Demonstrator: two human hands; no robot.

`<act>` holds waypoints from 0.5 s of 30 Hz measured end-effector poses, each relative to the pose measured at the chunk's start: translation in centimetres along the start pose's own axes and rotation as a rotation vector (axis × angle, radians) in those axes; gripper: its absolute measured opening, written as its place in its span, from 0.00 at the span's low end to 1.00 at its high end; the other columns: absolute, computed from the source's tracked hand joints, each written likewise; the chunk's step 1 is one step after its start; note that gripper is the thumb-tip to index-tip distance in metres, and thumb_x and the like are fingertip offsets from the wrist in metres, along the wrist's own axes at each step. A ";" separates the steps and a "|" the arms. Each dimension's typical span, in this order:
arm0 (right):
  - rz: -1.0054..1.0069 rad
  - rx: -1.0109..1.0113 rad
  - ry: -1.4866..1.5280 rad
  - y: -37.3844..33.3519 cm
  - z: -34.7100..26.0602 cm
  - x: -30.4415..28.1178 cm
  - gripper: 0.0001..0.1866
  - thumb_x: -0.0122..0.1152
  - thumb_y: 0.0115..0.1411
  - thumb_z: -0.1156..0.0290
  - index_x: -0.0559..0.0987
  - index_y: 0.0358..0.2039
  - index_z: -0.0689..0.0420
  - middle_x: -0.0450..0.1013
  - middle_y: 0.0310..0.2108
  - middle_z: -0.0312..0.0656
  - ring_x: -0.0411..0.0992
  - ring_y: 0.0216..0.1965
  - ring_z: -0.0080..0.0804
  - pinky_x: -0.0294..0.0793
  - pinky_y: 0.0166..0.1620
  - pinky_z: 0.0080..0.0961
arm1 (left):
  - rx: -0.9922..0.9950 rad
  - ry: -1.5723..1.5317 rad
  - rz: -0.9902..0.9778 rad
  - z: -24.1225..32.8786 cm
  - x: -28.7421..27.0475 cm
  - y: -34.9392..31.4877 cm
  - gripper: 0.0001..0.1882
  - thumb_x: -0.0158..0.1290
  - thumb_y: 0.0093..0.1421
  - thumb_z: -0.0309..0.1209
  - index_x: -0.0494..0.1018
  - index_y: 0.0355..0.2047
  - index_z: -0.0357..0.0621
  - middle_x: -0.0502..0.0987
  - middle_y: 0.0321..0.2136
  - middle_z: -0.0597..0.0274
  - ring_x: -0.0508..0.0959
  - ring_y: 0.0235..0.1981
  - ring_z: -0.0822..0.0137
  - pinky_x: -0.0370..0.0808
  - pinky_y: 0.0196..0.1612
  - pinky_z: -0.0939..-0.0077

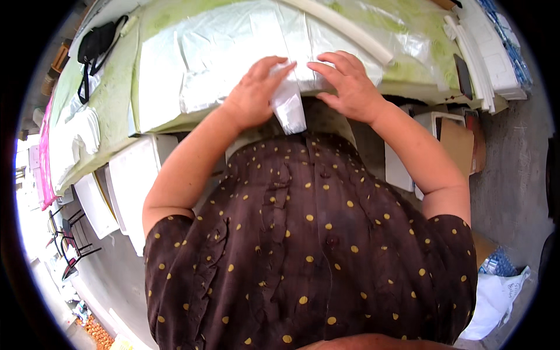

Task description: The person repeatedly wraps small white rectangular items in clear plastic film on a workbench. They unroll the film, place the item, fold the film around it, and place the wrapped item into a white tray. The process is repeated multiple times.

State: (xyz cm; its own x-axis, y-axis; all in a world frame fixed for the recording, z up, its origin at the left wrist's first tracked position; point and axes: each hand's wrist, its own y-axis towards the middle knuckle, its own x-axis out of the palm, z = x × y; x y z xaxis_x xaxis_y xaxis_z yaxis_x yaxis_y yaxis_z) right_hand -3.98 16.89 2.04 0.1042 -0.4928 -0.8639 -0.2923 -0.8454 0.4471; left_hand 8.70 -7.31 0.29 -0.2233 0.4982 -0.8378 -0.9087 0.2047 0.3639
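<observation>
A long, narrow strip of white plastic film [290, 111] runs over the near table edge, its crumpled end hanging toward my body. My left hand [254, 93] is at the strip's left side, fingers bent and apart, tips reaching over its edge. Whether those tips press on it, I cannot tell. To the right, my right hand [350, 87] hovers beside the strip with fingers spread, holding nothing. Beneath both hands lies a wide, shiny white plastic sheet [219, 52] on the table.
A green patterned cloth [119, 131] covers the table. At the far left lies a black bag [98, 42]. White rolled material [350, 29] stretches across the back. A dark phone-like slab [463, 76] rests near the right edge. Cardboard [457, 144] and white boxes stand below.
</observation>
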 end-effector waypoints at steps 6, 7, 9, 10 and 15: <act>0.046 -0.038 0.058 1.7 -1.1 3.3 0.31 0.72 0.47 0.68 0.78 0.55 0.46 0.69 0.57 0.41 0.66 0.58 0.46 0.64 0.61 0.43 | -0.096 0.045 0.183 -0.1 0.0 0.3 0.48 0.60 0.50 0.24 0.54 0.71 0.51 0.77 0.48 0.57 0.75 0.52 0.52 0.69 0.59 0.57; 0.044 -0.054 0.075 1.9 -1.0 3.6 0.27 0.72 0.48 0.68 0.79 0.52 0.47 0.70 0.56 0.41 0.66 0.57 0.45 0.65 0.60 0.43 | -0.136 -0.002 0.152 -0.2 0.0 0.3 0.48 0.61 0.50 0.24 0.54 0.72 0.49 0.78 0.46 0.58 0.76 0.49 0.52 0.69 0.59 0.57; 0.041 -0.103 0.107 2.9 -0.6 3.8 0.21 0.70 0.49 0.68 0.82 0.46 0.48 0.72 0.54 0.40 0.68 0.55 0.45 0.66 0.58 0.43 | -0.218 -0.087 0.103 -0.6 0.2 -0.1 0.49 0.62 0.49 0.26 0.52 0.72 0.46 0.80 0.41 0.59 0.78 0.44 0.53 0.69 0.59 0.57; 0.087 -0.124 0.125 3.7 -0.7 3.5 0.11 0.68 0.51 0.68 0.83 0.37 0.50 0.77 0.45 0.39 0.72 0.50 0.43 0.69 0.54 0.41 | -0.244 -0.097 0.115 -0.7 0.2 0.1 0.52 0.63 0.50 0.27 0.48 0.73 0.42 0.82 0.40 0.60 0.80 0.41 0.55 0.72 0.56 0.60; -0.028 0.236 0.485 6.4 0.7 4.2 0.09 0.63 0.59 0.66 0.82 0.36 0.56 0.80 0.32 0.43 0.76 0.37 0.42 0.74 0.45 0.37 | -0.537 -0.428 0.102 -0.4 -1.5 1.3 0.59 0.64 0.54 0.28 0.33 0.75 0.43 0.78 0.52 0.55 0.81 0.47 0.61 0.77 0.52 0.67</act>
State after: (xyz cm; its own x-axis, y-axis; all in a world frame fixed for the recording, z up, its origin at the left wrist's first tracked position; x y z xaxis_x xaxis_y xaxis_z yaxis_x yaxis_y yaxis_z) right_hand -6.09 9.57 1.07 0.5255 -0.5565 -0.6436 -0.4831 -0.8179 0.3127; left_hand 7.76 -8.16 1.87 -0.2585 0.8039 -0.5356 -0.9639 -0.2513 0.0881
